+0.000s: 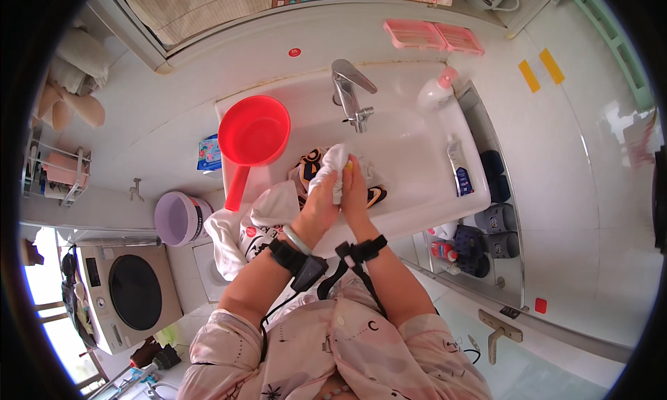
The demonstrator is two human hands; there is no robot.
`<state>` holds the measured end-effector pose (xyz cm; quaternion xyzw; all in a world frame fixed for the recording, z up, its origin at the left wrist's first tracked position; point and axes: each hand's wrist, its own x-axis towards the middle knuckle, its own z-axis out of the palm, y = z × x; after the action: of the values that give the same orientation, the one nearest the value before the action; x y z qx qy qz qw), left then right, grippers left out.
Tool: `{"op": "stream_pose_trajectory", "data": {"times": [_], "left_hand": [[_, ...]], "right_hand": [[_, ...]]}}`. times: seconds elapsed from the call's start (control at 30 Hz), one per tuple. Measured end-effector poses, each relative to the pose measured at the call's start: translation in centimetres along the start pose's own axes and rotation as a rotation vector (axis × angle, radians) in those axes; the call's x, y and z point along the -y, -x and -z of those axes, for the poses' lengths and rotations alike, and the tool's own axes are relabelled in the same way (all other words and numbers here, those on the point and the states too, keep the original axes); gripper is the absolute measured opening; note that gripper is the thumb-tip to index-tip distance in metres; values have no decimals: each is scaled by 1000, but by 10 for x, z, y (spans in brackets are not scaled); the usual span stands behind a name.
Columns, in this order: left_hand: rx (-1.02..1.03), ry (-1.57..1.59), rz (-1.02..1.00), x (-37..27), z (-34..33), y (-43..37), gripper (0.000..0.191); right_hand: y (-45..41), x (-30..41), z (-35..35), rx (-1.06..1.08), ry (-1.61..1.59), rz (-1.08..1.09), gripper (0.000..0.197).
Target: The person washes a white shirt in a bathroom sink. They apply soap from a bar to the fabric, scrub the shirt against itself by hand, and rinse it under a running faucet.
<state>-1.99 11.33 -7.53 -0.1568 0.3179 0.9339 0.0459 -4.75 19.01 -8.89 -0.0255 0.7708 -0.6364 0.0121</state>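
My left hand point(323, 199) and my right hand point(354, 192) are close together over the white sink point(411, 160), with a bunched white cloth point(333, 166) gripped between them. A small yellow thing point(349, 165), perhaps a piece of soap, shows at the right fingers. Beneath the hands lies a garment with black and orange print point(311, 164). Behind them stands the chrome faucet point(350, 95). More white clothing point(276, 204) hangs over the sink's left front edge, beside my left wrist.
A red plastic dipper point(254, 130) rests on the sink's left rim. At the right are a pump bottle point(436, 91) and a tube point(459, 169). A lilac bucket point(180, 218) and a washing machine point(133, 293) stand left. A door handle point(499, 333) is at lower right.
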Motion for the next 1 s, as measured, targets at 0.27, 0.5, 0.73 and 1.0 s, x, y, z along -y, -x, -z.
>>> {"op": "stream_pose_trajectory", "data": {"times": [0.27,0.5,0.73,1.0], "left_hand": [[-186,38,276,-17,31,-8,36],[-47,27,63,-10,26,4,34],[-32,-94,70,-31,-1,10,28],[-142,-32,55,-70,30,13,31]], "right_hand": [[31,12,-21,14,180,288,39],[24,-10,-18,-26,217,243,39],[4,-53,1,51,57,5,47],[0,-33,36,347,-1073,-618,47]]}}
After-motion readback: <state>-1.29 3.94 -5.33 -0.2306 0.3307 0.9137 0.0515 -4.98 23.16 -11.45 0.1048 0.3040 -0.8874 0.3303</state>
